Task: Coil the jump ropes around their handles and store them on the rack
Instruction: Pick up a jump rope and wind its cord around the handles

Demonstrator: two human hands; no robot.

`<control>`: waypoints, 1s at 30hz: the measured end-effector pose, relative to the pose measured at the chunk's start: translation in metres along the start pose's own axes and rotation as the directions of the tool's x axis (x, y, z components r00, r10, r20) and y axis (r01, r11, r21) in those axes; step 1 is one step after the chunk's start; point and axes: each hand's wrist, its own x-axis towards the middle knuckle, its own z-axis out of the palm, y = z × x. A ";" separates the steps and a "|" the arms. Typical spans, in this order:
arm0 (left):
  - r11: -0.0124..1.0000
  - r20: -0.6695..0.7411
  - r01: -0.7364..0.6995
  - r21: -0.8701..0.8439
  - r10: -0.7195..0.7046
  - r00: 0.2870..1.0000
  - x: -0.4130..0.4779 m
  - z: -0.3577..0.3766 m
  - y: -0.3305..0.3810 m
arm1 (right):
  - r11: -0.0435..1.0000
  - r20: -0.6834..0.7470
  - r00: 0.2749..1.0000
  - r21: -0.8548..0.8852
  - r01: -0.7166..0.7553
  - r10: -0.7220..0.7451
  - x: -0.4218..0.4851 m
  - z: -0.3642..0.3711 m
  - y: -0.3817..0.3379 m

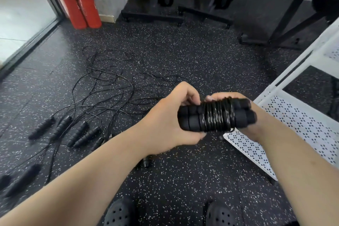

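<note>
Rope (217, 117) sat as a tight bundle between my two hands, held above the floor (183, 51) and just beside the rack (293, 121). My left hand (170, 117) was clamped on one end of the paired handles (189, 118), fingers curled over the top and thumb underneath. My right hand (256, 130) cradled the other end from behind, its fingertips (211, 98) hooked over the wound cord (220, 112), close to the left fingers.

I judged the bundle light. The foam handles looked soft and grippy, while the glossy cord looked springy and slick, likely to unwind if its last turn was let go. The safest hold seemed to be across the wraps themselves, pinning the free end, which I could not see.

Its long axis ran from my left fingers across to my right palm, roughly level, the right end pointing toward the rack. Loose ropes (113, 86) lay well beyond the fingers, not yet coiled.
</note>
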 end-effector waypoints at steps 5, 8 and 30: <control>0.995 -0.104 0.101 0.004 -0.100 0.990 0.008 -0.004 -0.015 | 0.959 -0.184 0.979 -0.248 -0.136 0.092 0.014 0.049 0.006; 0.983 -0.160 0.158 0.094 -0.142 0.977 0.011 -0.006 -0.025 | 0.899 -0.181 0.983 -0.425 -0.103 0.027 0.018 0.068 0.010; 0.641 0.076 -0.022 0.767 -0.058 0.995 0.017 0.003 -0.051 | 0.698 -0.050 0.974 -0.705 0.122 -0.221 -0.023 0.068 -0.021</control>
